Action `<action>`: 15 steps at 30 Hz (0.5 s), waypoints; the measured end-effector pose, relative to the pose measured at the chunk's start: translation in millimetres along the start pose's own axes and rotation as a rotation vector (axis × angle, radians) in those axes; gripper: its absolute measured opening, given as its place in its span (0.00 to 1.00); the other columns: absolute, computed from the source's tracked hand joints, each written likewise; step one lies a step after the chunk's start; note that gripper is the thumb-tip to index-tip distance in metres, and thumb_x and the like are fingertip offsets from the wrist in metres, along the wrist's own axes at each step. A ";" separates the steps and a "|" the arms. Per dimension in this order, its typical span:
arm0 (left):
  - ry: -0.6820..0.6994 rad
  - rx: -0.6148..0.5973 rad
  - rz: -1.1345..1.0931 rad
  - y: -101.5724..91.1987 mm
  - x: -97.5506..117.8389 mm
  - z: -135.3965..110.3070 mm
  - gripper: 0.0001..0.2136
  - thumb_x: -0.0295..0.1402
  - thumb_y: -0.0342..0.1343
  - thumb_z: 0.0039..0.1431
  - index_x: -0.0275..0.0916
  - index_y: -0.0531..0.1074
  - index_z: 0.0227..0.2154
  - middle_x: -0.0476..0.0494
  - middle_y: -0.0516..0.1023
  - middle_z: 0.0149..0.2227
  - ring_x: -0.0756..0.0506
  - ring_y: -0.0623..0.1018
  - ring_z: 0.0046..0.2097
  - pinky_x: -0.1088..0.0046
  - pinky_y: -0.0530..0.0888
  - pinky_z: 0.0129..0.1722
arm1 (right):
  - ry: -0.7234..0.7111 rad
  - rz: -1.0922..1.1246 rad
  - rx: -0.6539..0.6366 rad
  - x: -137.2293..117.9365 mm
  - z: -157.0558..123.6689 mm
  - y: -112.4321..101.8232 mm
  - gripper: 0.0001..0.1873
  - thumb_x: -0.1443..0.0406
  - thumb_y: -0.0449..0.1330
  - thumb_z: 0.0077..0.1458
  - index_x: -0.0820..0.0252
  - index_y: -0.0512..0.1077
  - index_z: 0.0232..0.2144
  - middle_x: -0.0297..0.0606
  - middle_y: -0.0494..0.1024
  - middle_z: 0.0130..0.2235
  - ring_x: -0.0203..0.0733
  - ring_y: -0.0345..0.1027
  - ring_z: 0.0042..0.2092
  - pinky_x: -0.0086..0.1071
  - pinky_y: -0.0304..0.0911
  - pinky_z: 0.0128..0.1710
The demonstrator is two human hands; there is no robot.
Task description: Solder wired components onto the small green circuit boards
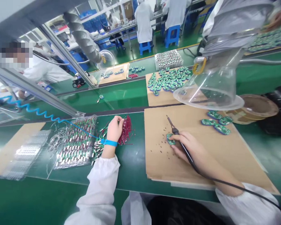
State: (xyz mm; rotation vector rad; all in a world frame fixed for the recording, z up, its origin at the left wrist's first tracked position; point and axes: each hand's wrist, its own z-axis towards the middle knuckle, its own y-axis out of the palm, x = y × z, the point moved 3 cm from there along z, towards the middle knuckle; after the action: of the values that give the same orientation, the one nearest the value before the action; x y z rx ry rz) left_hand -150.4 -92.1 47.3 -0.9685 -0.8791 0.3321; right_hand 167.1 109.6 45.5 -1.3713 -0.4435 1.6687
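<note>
My right hand (192, 149) rests on a brown cardboard sheet (227, 156) and is closed around a black soldering iron (175, 128) whose tip points up and away. Its fingertips lie beside a small green circuit board (170, 139). My left hand (115, 127) reaches to a bundle of red wires (126, 129) on the green bench, fingers curled onto the wires. A blue wrist strap (109, 142) with a coiled blue cord (28, 107) circles that wrist.
A tray of small components (76, 143) lies left of the wires. More green boards (216, 122) sit under a clear fume hood (213, 87). A tape roll (255, 107) stands at right. Further boards (170, 79) lie across the conveyor. Other people work beyond.
</note>
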 end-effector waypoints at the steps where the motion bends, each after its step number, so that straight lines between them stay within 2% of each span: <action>1: -0.009 -0.005 -0.007 -1.4 -1.3 0.0 0.06 0.34 0.53 0.68 0.40 0.72 0.42 0.44 0.81 0.35 0.42 0.80 0.37 0.66 0.73 0.42 | -0.003 0.004 0.003 0.3 -0.4 0.0 0.13 0.66 0.57 0.67 0.52 0.67 0.53 0.44 0.73 0.48 0.52 0.70 0.49 0.47 0.68 0.48; 4: -0.022 -0.015 -0.017 -4.2 -3.7 0.5 0.09 0.33 0.53 0.68 0.40 0.74 0.47 0.44 0.83 0.35 0.42 0.82 0.39 0.66 0.74 0.45 | -0.007 0.016 -0.004 1.5 -1.4 0.6 0.13 0.66 0.58 0.66 0.51 0.68 0.53 0.44 0.73 0.48 0.52 0.70 0.50 0.47 0.68 0.49; 7: -0.017 -0.020 -0.017 -4.1 -3.3 0.4 0.08 0.34 0.53 0.68 0.40 0.76 0.42 0.43 0.84 0.36 0.42 0.82 0.41 0.66 0.74 0.47 | 0.004 0.025 0.000 1.9 -2.0 0.1 0.13 0.66 0.58 0.66 0.51 0.68 0.53 0.44 0.74 0.48 0.52 0.70 0.49 0.47 0.68 0.48; 12: -0.022 0.020 0.019 -4.3 -0.1 -1.2 0.07 0.34 0.53 0.67 0.41 0.76 0.37 0.45 0.81 0.35 0.43 0.79 0.36 0.66 0.74 0.42 | 0.007 0.044 0.009 0.8 -2.0 -1.3 0.14 0.66 0.57 0.66 0.51 0.69 0.53 0.45 0.74 0.47 0.54 0.71 0.49 0.48 0.69 0.48; 15: -0.017 0.095 0.060 -10.8 4.6 -1.9 0.06 0.34 0.56 0.65 0.41 0.77 0.35 0.39 0.79 0.44 0.38 0.78 0.47 0.58 0.72 0.51 | 0.004 0.038 0.010 0.9 -1.9 -1.2 0.14 0.66 0.57 0.66 0.52 0.69 0.53 0.45 0.74 0.47 0.53 0.71 0.49 0.48 0.69 0.48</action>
State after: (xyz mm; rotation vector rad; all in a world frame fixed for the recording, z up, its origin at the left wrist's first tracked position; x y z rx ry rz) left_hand -147.4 -96.4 58.0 -0.9061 -0.8435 0.4305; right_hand 169.3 110.5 45.3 -1.3833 -0.4080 1.6969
